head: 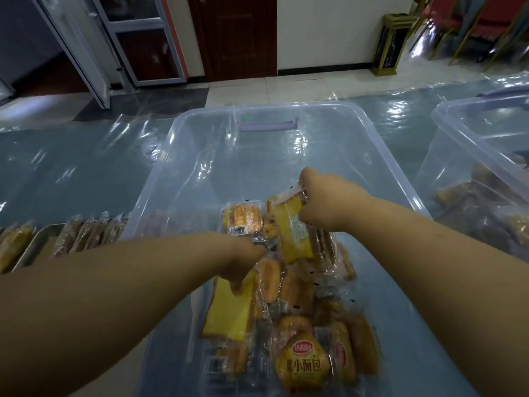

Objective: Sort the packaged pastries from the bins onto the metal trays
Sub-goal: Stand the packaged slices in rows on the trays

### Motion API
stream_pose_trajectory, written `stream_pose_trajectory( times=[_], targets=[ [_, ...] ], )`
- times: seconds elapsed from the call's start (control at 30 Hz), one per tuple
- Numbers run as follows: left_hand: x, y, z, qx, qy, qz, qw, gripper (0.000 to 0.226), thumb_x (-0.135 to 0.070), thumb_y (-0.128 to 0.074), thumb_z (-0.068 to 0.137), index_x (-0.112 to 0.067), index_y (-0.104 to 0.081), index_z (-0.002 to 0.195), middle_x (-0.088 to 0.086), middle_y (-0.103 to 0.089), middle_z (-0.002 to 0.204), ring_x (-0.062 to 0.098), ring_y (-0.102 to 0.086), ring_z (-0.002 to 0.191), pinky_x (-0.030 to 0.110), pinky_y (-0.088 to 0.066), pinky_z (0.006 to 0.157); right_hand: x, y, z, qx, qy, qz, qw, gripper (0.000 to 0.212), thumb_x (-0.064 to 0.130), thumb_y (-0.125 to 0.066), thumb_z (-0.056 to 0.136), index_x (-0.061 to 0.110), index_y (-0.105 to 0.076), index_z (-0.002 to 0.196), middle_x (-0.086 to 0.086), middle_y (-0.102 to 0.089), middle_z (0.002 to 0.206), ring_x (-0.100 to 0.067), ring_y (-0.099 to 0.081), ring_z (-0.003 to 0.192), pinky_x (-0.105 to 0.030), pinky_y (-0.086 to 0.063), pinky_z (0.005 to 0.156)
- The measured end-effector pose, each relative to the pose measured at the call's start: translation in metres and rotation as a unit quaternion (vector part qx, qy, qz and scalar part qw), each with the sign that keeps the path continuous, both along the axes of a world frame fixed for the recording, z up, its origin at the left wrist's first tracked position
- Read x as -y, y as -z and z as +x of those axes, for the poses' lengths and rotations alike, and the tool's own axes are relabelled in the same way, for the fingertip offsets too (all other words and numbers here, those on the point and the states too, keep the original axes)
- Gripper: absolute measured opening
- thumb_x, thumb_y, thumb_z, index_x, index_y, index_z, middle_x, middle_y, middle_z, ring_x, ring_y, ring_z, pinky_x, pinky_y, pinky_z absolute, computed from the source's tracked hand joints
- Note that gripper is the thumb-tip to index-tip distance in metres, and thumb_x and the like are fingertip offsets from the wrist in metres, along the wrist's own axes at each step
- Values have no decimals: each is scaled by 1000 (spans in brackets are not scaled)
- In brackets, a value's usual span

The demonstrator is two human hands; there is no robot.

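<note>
A clear plastic bin [200, 133] stands in front of me with several packaged pastries piled in its near half. My left hand [243, 260] reaches into the bin and grips a flat yellow cake slice in a clear wrapper [229, 310]. My right hand [323, 202] holds up a second wrapped yellow cake slice [292, 233] above the pile. A packet with red and yellow print [303, 365] lies at the pile's near end. A metal tray [37, 245] at the left holds a row of wrapped brown pastries [86, 233].
A second clear bin [469, 133] with more wrapped pastries stands at the right. The table is covered in shiny transparent sheeting [71, 173]. Beyond it are a tiled floor, a dark door, a glass-panelled door and a gold-trimmed stand [392, 41].
</note>
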State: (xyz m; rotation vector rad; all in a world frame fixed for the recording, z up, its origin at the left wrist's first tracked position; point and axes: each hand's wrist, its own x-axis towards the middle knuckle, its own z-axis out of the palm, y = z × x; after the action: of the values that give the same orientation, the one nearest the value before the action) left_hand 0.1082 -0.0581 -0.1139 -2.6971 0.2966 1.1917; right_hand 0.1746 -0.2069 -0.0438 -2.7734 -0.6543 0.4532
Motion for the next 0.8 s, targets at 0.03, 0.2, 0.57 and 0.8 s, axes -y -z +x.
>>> stream_pose_trajectory(
  times=[0.03,0.2,0.57,0.8],
  targets=[
    [0,2,0,1,-3,2,1000,87,-21,-75,76,-10,-21,143,15,-41,140,32,-44,124,40,-40,99,-1,1,0,9,-8,-6,1000,30,8,-53,82,16,-37,107,-4,-48,78,-18,-48,64,-27,-32,46],
    [2,7,0,13,-16,11,1000,106,-23,-77,74,-6,0,146,20,-39,142,35,-43,126,41,-39,103,-3,2,1,24,-25,-12,999,32,11,-54,82,17,-40,110,-3,-49,78,-17,-49,65,-27,-35,47],
    [-1,-16,0,49,-15,46,998,60,-42,-74,73,-8,-56,119,7,-60,104,23,-57,93,31,-47,81,1,1,3,17,-12,12,1000,34,11,-56,81,18,-41,111,-2,-50,79,-18,-52,67,-30,-41,49],
    [-23,-72,-9,187,-133,-64,971,45,-34,-76,71,-25,-42,99,1,-52,99,21,-48,87,29,-38,70,4,-14,1,23,12,74,997,32,13,-60,81,21,-41,106,-1,-51,78,-18,-52,66,-27,-37,47]
  ],
)
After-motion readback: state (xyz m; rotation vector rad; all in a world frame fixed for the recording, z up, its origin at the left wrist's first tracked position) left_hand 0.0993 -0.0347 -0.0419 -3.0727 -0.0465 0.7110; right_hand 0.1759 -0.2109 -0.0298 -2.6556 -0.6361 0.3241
